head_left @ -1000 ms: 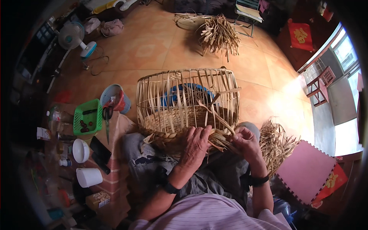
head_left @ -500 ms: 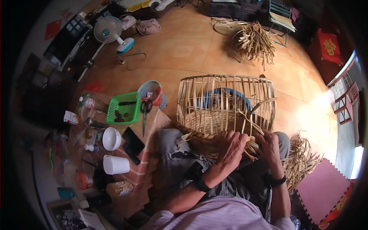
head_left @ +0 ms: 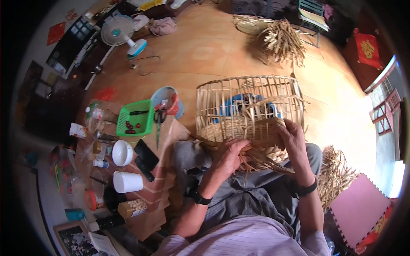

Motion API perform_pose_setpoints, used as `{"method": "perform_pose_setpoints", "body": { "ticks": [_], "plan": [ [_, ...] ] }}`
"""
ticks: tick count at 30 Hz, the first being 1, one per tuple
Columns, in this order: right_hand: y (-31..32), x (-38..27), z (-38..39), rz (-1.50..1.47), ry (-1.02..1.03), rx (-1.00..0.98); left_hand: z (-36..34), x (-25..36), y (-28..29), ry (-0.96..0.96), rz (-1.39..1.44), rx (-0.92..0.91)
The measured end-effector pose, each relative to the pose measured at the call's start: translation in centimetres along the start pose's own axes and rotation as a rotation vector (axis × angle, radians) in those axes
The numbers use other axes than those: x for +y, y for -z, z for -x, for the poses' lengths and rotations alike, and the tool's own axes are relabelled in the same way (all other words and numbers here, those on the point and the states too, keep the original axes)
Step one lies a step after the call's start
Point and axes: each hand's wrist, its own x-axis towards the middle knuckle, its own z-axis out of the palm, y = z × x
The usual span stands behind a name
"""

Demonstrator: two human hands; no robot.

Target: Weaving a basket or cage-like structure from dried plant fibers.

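Note:
A half-woven basket rests on its side across my lap, its upright stakes standing bare above a braided band. My left hand is closed on the near woven edge, where loose straw strands trail out to the right. At the right part of the band, my right hand pinches a flat straw strip against the weave. Its fingertips are partly hidden. Through the stakes a blue round object shows; whether it is in or behind the basket I cannot tell.
On the left, a low table carries a green basket, scissors, a white bowl, a white cup and jars. Straw bundles lie far ahead and at right, beside a pink mat. A fan stands far left.
My hands have moved apart: the left went left along the woven edge, the right rose up the band. The basket has tilted slightly, and the loose strands now lie lower, between my hands.

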Motion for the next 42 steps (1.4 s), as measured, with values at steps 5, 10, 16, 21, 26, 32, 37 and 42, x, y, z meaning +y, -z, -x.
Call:
{"method": "perform_pose_setpoints", "body": {
  "ticks": [5, 10, 16, 21, 26, 32, 37, 42],
  "plan": [
    [1.6, 1.1, 3.3, -0.248, -0.247, -0.101, 0.0, 0.1, -0.1, -0.092, 0.203, 0.001],
    [-0.1, 2.8, 6.4, 0.375, -0.149, -0.191, -0.2, 3.0, 2.8, 0.076, -0.057, -0.256],
    [0.9, 2.9, 6.8, 0.118, -0.295, -0.249, -0.9, 7.3, 7.2, 0.098, -0.194, -0.026],
    [3.9, 4.0, 8.8, -0.702, -0.097, -0.006, -1.0, 7.2, 3.6, -0.053, -0.191, -0.037],
    [3.8, 4.0, 11.0, -0.189, -0.282, -0.247, -0.9, 6.0, 1.0, -0.061, -0.161, -0.045],
    [5.7, 5.2, 12.3, -0.19, -0.171, -0.153, -2.0, 4.4, 1.7, 0.056, 0.036, -0.153],
    [11.7, 7.5, 12.9, -1.091, 0.13, 0.171, -3.2, 2.6, 3.0, 0.084, 0.141, -0.272],
    [15.1, 7.9, 13.4, -1.267, 0.169, 0.557, -3.8, 2.2, 3.6, 0.146, 0.16, -0.323]
  ]
}}
